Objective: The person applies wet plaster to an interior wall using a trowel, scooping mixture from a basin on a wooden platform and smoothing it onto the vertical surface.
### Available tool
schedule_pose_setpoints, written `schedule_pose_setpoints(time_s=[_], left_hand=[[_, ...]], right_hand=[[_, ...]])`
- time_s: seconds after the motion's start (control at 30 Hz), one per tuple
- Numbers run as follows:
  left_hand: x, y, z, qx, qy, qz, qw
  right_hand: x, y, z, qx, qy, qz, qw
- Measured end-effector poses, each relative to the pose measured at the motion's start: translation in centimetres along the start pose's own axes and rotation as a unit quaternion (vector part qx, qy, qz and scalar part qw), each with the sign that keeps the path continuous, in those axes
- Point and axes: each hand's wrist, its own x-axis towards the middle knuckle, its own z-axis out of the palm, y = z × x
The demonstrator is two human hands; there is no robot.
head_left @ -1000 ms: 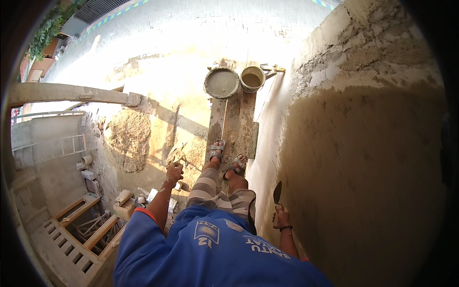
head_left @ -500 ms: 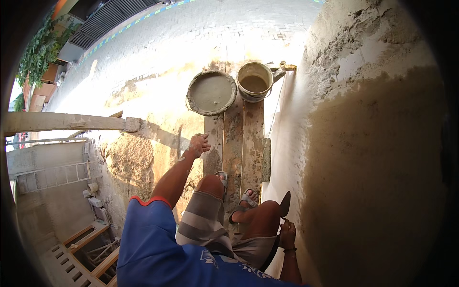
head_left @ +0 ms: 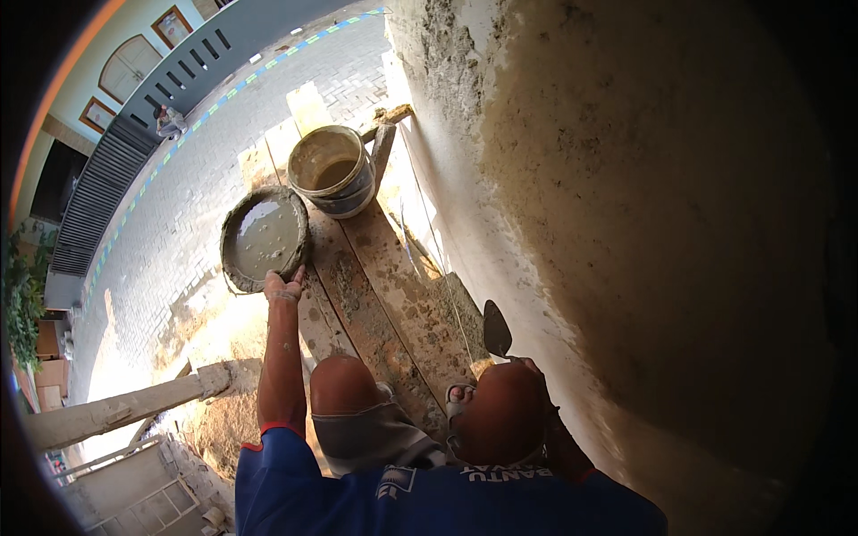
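Note:
My left hand (head_left: 283, 286) is stretched forward and closed on the near rim of a round, mortar-crusted basin (head_left: 230, 263) holding wet grey slurry. The fingers partly disappear behind the rim. Beside the basin, to its right, stands a dirty bucket (head_left: 356, 198) with some murky liquid inside. Down by my right knee, my right hand (head_left: 534, 368) grips a pointed trowel (head_left: 497, 330), its blade tilted up close to the wall. The knee covers part of that hand.
Wooden planks (head_left: 375, 268), spattered with mortar, run under my feet. A wall (head_left: 626, 223), partly coated in darker wet plaster, rises along my right. A beam (head_left: 134, 406) juts in at lower left. Beyond lies a paved street (head_left: 192, 232), where a person (head_left: 170, 122) is near a fence.
My left hand has reached forward and taken hold of the basin's rim. The view has swung to the right and nearer the basin and bucket. The trowel stays in my right hand.

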Motion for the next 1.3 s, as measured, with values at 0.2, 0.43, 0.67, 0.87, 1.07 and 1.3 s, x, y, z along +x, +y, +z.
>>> schedule_pose_setpoints(time_s=[0.2,0.43,0.67,0.87,1.07,1.3], left_hand=[[-0.1,1.2,-3.5,0.029,-0.050,0.002,0.998],[-8.8,-1.9,-8.8,0.073,-0.065,-0.033,0.995],[-16.3,-6.8,-13.2,0.124,-0.005,-0.048,0.991],[-20.1,-8.3,-17.1,0.331,-0.128,-0.061,0.933],[-10.9,-11.8,-28.0,0.489,-0.269,0.236,0.796],[-18.6,-7.3,-22.2,0.167,-0.179,-0.055,0.968]], right_hand=[[-1.5,0.6,0.6,0.018,-0.008,0.000,1.000],[0.2,-1.3,0.9,-0.004,-0.029,-0.020,0.999],[9.0,-8.5,-0.2,0.025,-0.005,-0.083,0.996],[13.7,-16.3,0.5,-0.145,-0.128,-0.277,0.941],[15.7,-17.8,5.6,-0.253,-0.133,-0.618,0.732],[10.2,-18.8,5.7,-0.257,-0.163,-0.383,0.872]])
